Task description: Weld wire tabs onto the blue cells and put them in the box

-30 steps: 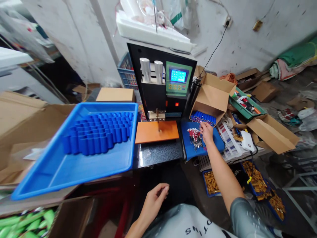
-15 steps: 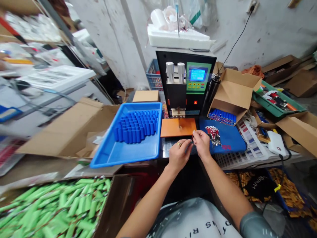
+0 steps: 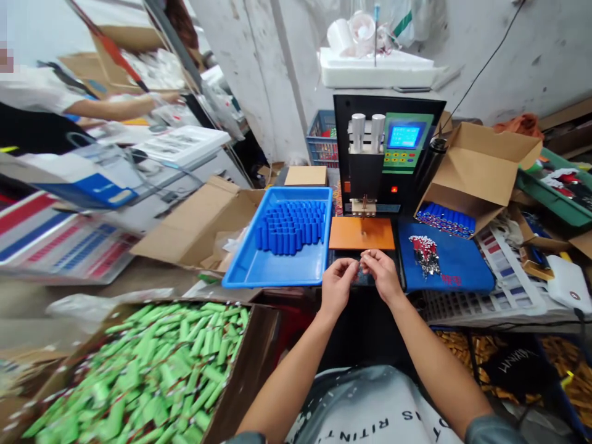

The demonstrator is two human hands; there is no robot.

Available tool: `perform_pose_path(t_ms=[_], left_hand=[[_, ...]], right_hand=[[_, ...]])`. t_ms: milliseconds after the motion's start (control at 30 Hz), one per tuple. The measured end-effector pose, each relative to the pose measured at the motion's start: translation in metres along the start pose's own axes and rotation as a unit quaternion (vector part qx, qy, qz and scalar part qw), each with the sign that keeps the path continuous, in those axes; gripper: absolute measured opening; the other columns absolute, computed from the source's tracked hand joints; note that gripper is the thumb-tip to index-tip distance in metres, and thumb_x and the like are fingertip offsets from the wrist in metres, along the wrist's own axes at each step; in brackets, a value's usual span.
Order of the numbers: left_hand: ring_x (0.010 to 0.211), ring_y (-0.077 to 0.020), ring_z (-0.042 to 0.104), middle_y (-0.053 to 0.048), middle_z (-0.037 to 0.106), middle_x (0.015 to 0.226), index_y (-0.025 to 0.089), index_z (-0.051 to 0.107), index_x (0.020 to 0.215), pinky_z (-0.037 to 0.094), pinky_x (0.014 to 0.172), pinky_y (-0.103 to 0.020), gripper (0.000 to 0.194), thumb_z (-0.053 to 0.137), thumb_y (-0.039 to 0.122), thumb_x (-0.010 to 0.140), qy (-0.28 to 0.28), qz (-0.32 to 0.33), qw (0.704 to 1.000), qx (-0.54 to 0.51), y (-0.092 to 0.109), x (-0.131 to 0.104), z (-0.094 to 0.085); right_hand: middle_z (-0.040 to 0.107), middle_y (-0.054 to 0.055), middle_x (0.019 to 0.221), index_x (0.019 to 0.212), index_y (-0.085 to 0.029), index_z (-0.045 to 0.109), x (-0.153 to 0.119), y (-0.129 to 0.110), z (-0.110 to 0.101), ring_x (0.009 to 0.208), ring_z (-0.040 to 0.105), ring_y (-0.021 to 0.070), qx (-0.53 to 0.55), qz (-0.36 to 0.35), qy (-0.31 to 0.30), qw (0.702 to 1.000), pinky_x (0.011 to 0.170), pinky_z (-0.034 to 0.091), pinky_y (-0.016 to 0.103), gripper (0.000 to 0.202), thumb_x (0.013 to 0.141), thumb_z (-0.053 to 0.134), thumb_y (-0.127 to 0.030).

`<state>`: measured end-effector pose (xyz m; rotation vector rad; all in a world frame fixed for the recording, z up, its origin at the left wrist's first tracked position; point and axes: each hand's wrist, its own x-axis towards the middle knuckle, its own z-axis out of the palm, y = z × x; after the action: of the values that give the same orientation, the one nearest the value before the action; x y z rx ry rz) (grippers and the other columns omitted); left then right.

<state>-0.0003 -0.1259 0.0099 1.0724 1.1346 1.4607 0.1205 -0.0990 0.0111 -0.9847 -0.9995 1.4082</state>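
My left hand [image 3: 340,282] is closed in a pinch just in front of the welding machine's orange plate [image 3: 349,234]. Close beside it, my right hand [image 3: 383,274] pinches too, the fingertips of both nearly meeting. Between them is a thin wire lead, mostly hidden by the fingers; its red strand shows in the earlier view. Behind the plate stands the black spot welder [image 3: 365,166] with a lit blue screen. A bunch of red and black wire leads with white plugs [image 3: 425,253] lies on a blue pad [image 3: 467,271] right of my right hand.
A blue tray [image 3: 296,274] of upright blue cells [image 3: 291,225] stands to the left. At lower left is a carton of green-wrapped battery packs [image 3: 157,376]. An open cardboard box [image 3: 481,160] holds more blue cells at right. Another person's arm [image 3: 111,110] reaches in at upper left.
The view has swung left, so the bench appears further right and another person's arm shows. Both hands stay pinched together before the plate; the red wire between them is less visible.
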Motion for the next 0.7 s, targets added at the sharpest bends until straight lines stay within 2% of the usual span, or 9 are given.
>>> perform_pose_path(t_ms=[67, 200, 300, 367, 433, 467, 533, 633, 700], left_hand=[[0.056, -0.0085, 0.053, 0.0, 0.061, 0.065, 0.013, 0.063, 0.079, 0.042, 0.056, -0.021, 0.026, 0.069, 0.039, 0.081, -0.007, -0.027, 0.999, -0.036, 0.004, 0.0, -0.004], [0.052, -0.0076, 0.052, 0.001, 0.059, 0.063, 0.013, 0.061, 0.077, 0.04, 0.053, -0.02, 0.029, 0.07, 0.041, 0.078, -0.015, -0.052, 0.996, -0.066, 0.004, -0.004, -0.008], [0.054, -0.0091, 0.055, 0.0, 0.061, 0.066, 0.014, 0.061, 0.079, 0.043, 0.055, -0.022, 0.03, 0.067, 0.043, 0.081, -0.024, -0.052, 0.998, -0.037, 0.001, -0.007, -0.016], [0.061, -0.0116, 0.06, -0.002, 0.064, 0.073, 0.015, 0.063, 0.085, 0.047, 0.061, -0.024, 0.028, 0.062, 0.043, 0.085, -0.018, -0.024, 0.999, 0.03, 0.003, -0.005, -0.033], [0.071, -0.0145, 0.063, -0.004, 0.068, 0.082, 0.016, 0.066, 0.094, 0.049, 0.069, -0.027, 0.027, 0.059, 0.041, 0.087, 0.022, 0.029, 0.989, 0.146, 0.009, 0.004, -0.06], [0.076, -0.0159, 0.064, -0.006, 0.069, 0.086, 0.017, 0.066, 0.096, 0.05, 0.073, -0.028, 0.026, 0.059, 0.04, 0.088, 0.057, 0.058, 0.972, 0.22, 0.013, 0.011, -0.077], [0.084, -0.0185, 0.065, -0.009, 0.07, 0.097, 0.017, 0.066, 0.102, 0.048, 0.082, -0.031, 0.024, 0.058, 0.036, 0.088, 0.12, 0.079, 0.913, 0.382, 0.022, 0.031, -0.113], [0.093, -0.0249, 0.065, -0.014, 0.07, 0.101, 0.015, 0.064, 0.104, 0.047, 0.084, -0.035, 0.027, 0.058, 0.036, 0.087, 0.16, -0.015, 0.798, 0.581, 0.029, 0.063, -0.157], [0.099, -0.0286, 0.065, -0.017, 0.069, 0.104, 0.014, 0.063, 0.104, 0.046, 0.082, -0.035, 0.032, 0.06, 0.04, 0.086, 0.138, -0.082, 0.749, 0.643, 0.027, 0.08, -0.174]], right_hand=[[0.058, 0.0, 0.068, 0.076, -0.017, 0.064, -0.003, 0.0, 0.002, 0.061, 0.051, 0.0117, -0.02, 0.001, -0.047, 0.999, 0.059, 0.042, 0.025, 0.024, 0.076, 0.071, -0.041], [0.058, -0.001, 0.065, 0.075, -0.018, 0.064, -0.005, 0.0, 0.005, 0.06, 0.051, 0.0123, -0.052, -0.001, -0.056, 0.997, 0.059, 0.042, 0.026, 0.024, 0.077, 0.072, -0.04], [0.058, -0.001, 0.065, 0.073, -0.018, 0.064, -0.005, 0.001, 0.003, 0.06, 0.051, 0.0121, -0.094, -0.01, -0.087, 0.992, 0.06, 0.042, 0.026, 0.024, 0.078, 0.071, -0.039], [0.058, 0.0, 0.064, 0.073, -0.017, 0.065, -0.005, 0.002, -0.002, 0.06, 0.051, 0.0122, -0.113, -0.015, -0.091, 0.989, 0.06, 0.042, 0.026, 0.024, 0.079, 0.072, -0.039], [0.058, 0.0, 0.064, 0.074, -0.017, 0.065, -0.005, 0.004, -0.008, 0.059, 0.051, 0.0123, -0.109, -0.013, -0.071, 0.991, 0.058, 0.041, 0.026, 0.024, 0.078, 0.072, -0.04], [0.059, 0.0, 0.065, 0.075, -0.017, 0.065, -0.005, 0.005, -0.011, 0.059, 0.051, 0.0123, -0.099, -0.01, -0.056, 0.993, 0.058, 0.041, 0.026, 0.024, 0.077, 0.073, -0.04], [0.058, 0.0, 0.065, 0.076, -0.017, 0.065, -0.006, 0.01, -0.017, 0.058, 0.051, 0.0119, -0.078, -0.002, -0.028, 0.997, 0.056, 0.041, 0.025, 0.025, 0.076, 0.074, -0.041], [0.058, 0.0, 0.065, 0.076, -0.017, 0.064, -0.008, 0.017, -0.022, 0.057, 0.05, 0.0113, -0.053, 0.009, -0.006, 0.999, 0.054, 0.04, 0.024, 0.027, 0.075, 0.075, -0.041], [0.057, 0.0, 0.064, 0.076, -0.017, 0.064, -0.009, 0.021, -0.023, 0.056, 0.049, 0.0111, -0.047, 0.015, -0.007, 0.999, 0.054, 0.04, 0.024, 0.027, 0.075, 0.076, -0.041]])
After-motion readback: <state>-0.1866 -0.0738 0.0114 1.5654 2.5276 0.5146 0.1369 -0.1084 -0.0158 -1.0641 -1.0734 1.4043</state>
